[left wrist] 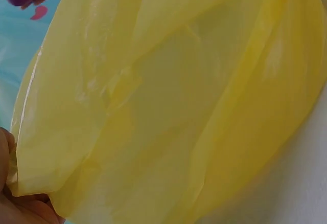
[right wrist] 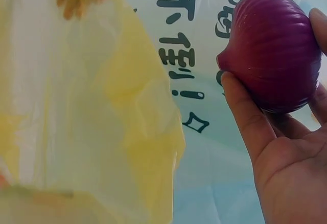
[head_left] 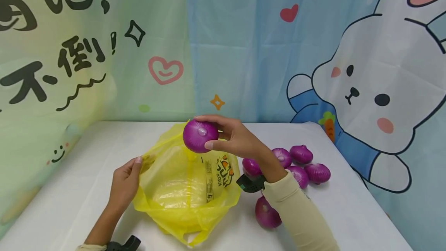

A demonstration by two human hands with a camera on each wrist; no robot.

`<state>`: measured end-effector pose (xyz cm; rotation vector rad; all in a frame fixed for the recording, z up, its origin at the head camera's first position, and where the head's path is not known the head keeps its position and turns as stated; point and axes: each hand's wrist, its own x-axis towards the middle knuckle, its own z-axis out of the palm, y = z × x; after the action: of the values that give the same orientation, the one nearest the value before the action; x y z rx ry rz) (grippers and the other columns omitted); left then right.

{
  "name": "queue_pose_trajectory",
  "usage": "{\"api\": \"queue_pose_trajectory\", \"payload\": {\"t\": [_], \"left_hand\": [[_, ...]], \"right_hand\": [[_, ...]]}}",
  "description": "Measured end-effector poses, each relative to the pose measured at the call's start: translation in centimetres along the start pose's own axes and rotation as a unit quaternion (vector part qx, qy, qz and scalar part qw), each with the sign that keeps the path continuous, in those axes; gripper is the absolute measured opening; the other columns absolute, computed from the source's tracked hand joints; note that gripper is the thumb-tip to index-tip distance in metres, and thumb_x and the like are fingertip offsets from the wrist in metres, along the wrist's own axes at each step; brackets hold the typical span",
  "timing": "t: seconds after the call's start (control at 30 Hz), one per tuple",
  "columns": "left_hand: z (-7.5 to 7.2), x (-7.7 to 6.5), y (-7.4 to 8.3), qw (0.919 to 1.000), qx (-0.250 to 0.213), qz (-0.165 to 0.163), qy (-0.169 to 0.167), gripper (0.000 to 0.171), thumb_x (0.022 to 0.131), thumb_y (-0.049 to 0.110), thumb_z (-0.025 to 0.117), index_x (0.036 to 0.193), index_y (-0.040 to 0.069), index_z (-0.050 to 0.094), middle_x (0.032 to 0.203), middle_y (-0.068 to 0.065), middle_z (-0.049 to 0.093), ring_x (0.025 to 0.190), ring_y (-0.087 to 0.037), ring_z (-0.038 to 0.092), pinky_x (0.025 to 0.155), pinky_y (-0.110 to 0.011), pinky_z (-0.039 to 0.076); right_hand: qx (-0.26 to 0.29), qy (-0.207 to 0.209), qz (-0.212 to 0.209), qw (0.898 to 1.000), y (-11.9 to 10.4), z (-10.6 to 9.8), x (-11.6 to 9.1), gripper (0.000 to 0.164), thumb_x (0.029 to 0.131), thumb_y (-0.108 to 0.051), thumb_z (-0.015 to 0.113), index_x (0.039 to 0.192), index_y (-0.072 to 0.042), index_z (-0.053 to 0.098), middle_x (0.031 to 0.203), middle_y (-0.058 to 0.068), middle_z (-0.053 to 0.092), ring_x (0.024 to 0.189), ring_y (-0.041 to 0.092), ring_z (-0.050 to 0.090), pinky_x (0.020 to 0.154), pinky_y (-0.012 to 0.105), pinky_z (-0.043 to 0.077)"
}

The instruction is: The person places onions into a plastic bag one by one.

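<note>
Left hand [head_left: 124, 183], lower left of frame, pinches rim of thin yellow plastic bag [head_left: 184, 189]; right hand [head_left: 234, 136] grips round purple onion [head_left: 200, 135] above it, frame centre.

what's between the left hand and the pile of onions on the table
The open yellow bag fills that stretch, its rim pinched by the left hand; the onions on the table lie past its far side. The head view shows this.

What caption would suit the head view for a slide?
Right hand holds a purple onion above an open yellow plastic bag whose rim the left hand pinches; more onions lie beside.
</note>
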<state>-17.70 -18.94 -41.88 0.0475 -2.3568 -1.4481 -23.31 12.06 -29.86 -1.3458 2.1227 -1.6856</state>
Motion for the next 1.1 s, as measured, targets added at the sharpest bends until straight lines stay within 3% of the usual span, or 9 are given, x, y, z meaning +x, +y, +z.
{"api": "queue_pose_trajectory", "payload": {"t": [0.2,0.6,0.87,1.1], "left_hand": [[0.1,-0.1,0.1,1.0000,-0.001,0.003,0.004,0.042,0.105,0.029,0.045,0.116,-0.005,0.068,0.110,-0.019,0.067,0.084,-0.006,0.055,0.074,-0.010,0.039],[0.4,-0.2,0.0,0.9999,-0.010,-0.010,0.007,0.043,0.105,0.031,0.044,0.114,-0.004,0.069,0.108,-0.018,0.068,0.083,-0.008,0.055,0.073,-0.012,0.040],[0.5,-0.4,-0.1,0.9999,-0.008,-0.005,0.010,0.042,0.105,0.030,0.044,0.112,-0.002,0.070,0.108,-0.017,0.068,0.087,-0.004,0.056,0.075,-0.011,0.040],[0.7,-0.4,-0.2,0.9998,-0.016,-0.011,-0.004,0.043,0.105,0.030,0.044,0.118,-0.004,0.067,0.113,-0.018,0.067,0.093,0.005,0.055,0.079,-0.008,0.039]], "right_hand": [[0.012,-0.028,-0.004,1.000,0.5,0.7,1.3,0.055,0.090,-0.013,0.070,0.141,-0.006,0.049,0.139,0.007,0.047,0.116,0.026,0.056,0.087,0.042,0.051],[-0.010,-0.145,0.085,0.986,3.8,2.6,2.2,0.053,0.089,-0.012,0.072,0.138,-0.010,0.054,0.135,0.003,0.052,0.114,0.015,0.056,0.092,0.032,0.049],[-0.083,-0.153,0.121,0.977,6.1,3.8,2.8,0.051,0.091,-0.019,0.071,0.139,-0.016,0.054,0.134,-0.001,0.052,0.114,0.009,0.054,0.092,0.025,0.046],[-0.120,-0.128,0.138,0.975,8.5,4.1,3.0,0.050,0.091,-0.022,0.070,0.139,-0.016,0.055,0.135,0.002,0.053,0.113,0.012,0.055,0.091,0.025,0.047]]}}
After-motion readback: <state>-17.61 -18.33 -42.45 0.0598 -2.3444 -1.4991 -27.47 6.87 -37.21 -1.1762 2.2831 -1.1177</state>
